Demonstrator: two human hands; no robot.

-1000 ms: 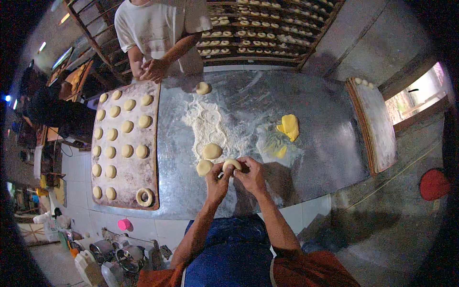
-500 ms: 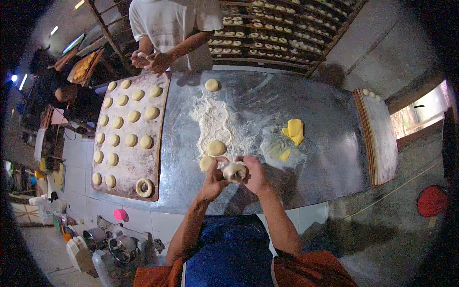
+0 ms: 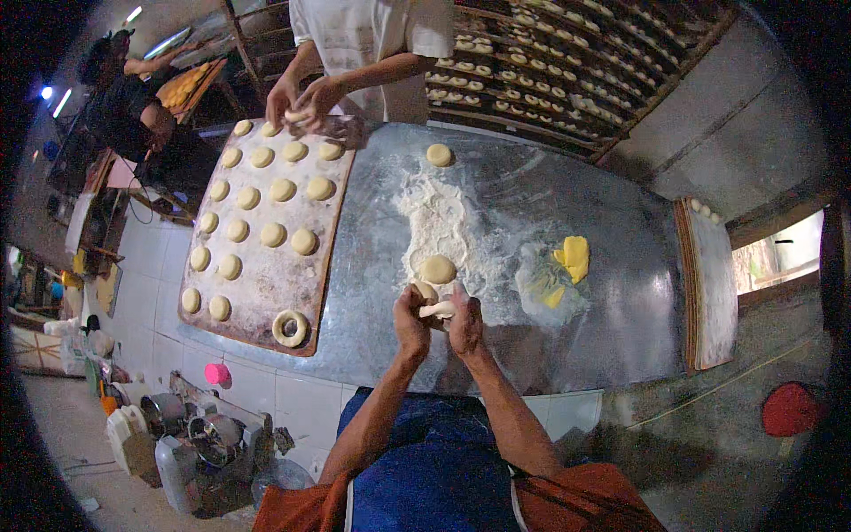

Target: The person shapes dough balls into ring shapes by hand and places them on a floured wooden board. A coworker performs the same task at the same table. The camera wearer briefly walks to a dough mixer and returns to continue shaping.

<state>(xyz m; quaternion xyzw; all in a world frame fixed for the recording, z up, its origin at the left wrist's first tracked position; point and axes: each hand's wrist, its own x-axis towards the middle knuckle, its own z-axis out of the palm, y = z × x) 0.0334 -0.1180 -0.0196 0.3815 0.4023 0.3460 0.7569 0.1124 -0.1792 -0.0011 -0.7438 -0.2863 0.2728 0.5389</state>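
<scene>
My left hand [image 3: 411,324] and my right hand [image 3: 464,326] are closed on a pale dough ring [image 3: 436,309], held between them over the steel table [image 3: 612,284]. Just behind them a round dough piece [image 3: 437,269] lies on spilt flour [image 3: 436,217], with another piece [image 3: 426,289] partly hidden by my hands. A further round piece [image 3: 439,155] sits near the far edge. Yellow fat [image 3: 574,260] lies to the right. A tray [image 3: 261,319] at the left holds several dough rounds and one ring [image 3: 290,328] at its near corner.
A co-worker [image 3: 363,53] handles dough at the tray's far end; another person [image 3: 111,115] stands at far left. A rack [image 3: 550,62] of dough rings is behind. Stacked boards [image 3: 707,297] are at the right, containers [image 3: 177,470] low left, a red round object [image 3: 789,410] low right.
The view has shifted, moving the table and tray rightward in the picture. My hands turn and pull at the dough ring, which now shows edge-on. The co-worker's hands have come down onto the tray.
</scene>
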